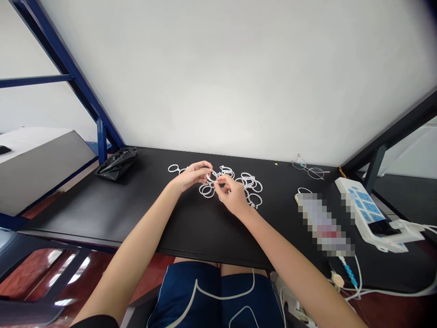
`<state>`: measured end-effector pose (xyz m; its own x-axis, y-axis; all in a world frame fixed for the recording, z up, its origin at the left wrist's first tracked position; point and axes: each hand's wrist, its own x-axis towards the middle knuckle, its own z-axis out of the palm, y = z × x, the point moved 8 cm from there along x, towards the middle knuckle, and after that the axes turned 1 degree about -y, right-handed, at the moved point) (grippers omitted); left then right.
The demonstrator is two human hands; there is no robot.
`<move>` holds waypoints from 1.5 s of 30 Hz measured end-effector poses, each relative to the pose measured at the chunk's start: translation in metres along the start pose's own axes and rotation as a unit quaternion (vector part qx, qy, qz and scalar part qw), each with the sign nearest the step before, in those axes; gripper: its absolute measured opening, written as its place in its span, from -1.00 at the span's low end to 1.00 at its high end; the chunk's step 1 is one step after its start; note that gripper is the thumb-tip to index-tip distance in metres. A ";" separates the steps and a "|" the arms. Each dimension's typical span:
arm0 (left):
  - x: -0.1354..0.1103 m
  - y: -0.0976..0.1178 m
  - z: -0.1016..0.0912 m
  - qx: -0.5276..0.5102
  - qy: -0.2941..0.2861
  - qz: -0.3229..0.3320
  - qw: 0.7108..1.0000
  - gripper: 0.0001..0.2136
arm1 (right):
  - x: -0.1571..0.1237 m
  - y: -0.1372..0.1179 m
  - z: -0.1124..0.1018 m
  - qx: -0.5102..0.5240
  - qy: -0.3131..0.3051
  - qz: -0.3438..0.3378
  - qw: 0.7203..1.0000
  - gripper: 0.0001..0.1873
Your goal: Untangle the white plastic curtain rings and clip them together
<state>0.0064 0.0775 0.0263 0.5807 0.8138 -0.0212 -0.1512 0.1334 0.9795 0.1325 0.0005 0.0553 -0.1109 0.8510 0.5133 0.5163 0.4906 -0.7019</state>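
Nearest, the person's dark blue shorts sit under the front edge of the black table. Both bare forearms cross that edge and converge.

- **Grip:** left hand and right hand meet fingertip to fingertip. Each is pinched closed on the same white ring, the left from the ring's left side, the right from its lower right.
- **Ring:** it appears raised just off the tabletop, probably so it can be turned without dragging its neighbours.
- **Far right of the grip:** a white power strip with trailing cables lies well apart at about the same depth, likely parked there to keep leads off the working patch.
- **Under and just beyond the grip:** a loose pile of rings, some overlapping, spreads mostly rightward. It is close enough that the hands work directly over it.
- **Left of the grip:** a stray ring lies just beside the left hand.
- **Well left of the grip:** a crumpled black bag.
- **Beyond and right of the grip:** spectacles lie near the table's far edge, seemingly set aside.
- **Behind everything:** a plain white wall.
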 end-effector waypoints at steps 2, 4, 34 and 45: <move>0.000 0.000 0.000 0.003 0.002 -0.002 1.000 -0.77 | 0.000 0.000 0.000 0.001 -0.002 0.000 1.000 -0.89; 0.000 0.000 0.000 0.006 0.004 -0.002 1.000 -0.78 | 0.000 0.000 0.000 0.003 -0.003 0.002 1.000 -0.90; -0.004 0.017 -0.010 0.049 0.154 0.081 0.983 -0.72 | 0.005 0.013 0.001 0.223 -0.007 0.127 0.967 -0.86; -0.011 0.028 0.014 0.148 0.188 0.153 0.959 -0.69 | 0.004 0.035 0.018 0.523 -0.059 0.332 0.783 -0.84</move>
<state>0.0074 0.0643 0.0571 0.2066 0.9432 0.2603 -0.0024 -0.2655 0.9641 0.1344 0.0246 0.0243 -0.2231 0.9644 -0.1419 -0.4770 -0.2350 -0.8469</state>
